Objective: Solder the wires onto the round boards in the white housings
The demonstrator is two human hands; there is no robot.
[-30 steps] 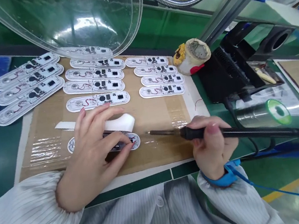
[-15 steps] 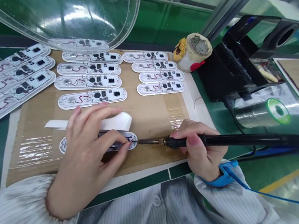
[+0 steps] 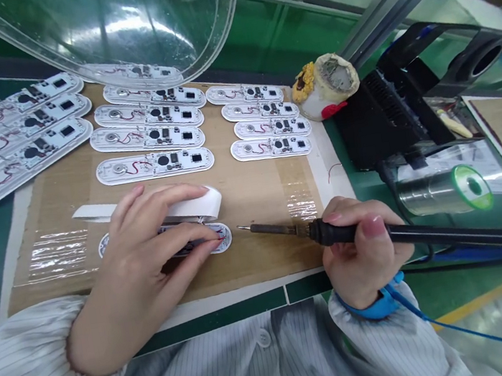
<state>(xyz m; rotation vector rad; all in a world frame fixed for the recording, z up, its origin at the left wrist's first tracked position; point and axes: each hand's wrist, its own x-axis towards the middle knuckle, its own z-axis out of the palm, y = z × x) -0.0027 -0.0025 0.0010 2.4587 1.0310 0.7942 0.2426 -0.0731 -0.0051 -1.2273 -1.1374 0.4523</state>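
Note:
My left hand (image 3: 147,253) lies over a narrow round-ended circuit board (image 3: 225,236) on the cardboard, covering most of it. Its thumb and forefinger are pinched at the board's right end, where tiny wires show; what is between the fingertips is too small to make out. A white curled strip (image 3: 201,205) stands along the board's far side, partly behind the same hand. A black soldering iron (image 3: 333,233) is gripped in my right hand (image 3: 366,246). Its bare tip points left, a short gap from the board's right end.
Several white strip-shaped units with circuit boards (image 3: 156,164) lie in rows on the cardboard (image 3: 261,193). A clear round shield (image 3: 137,29) overhangs the back. At right are a pot (image 3: 334,84), a black iron stand (image 3: 372,113) and a solder spool (image 3: 445,192). A blue cord (image 3: 485,335) trails from my right wrist.
The soldering iron has moved right, away from the board's end, so its tip now shows clear of it. My left hand keeps its pinch with barely any shift.

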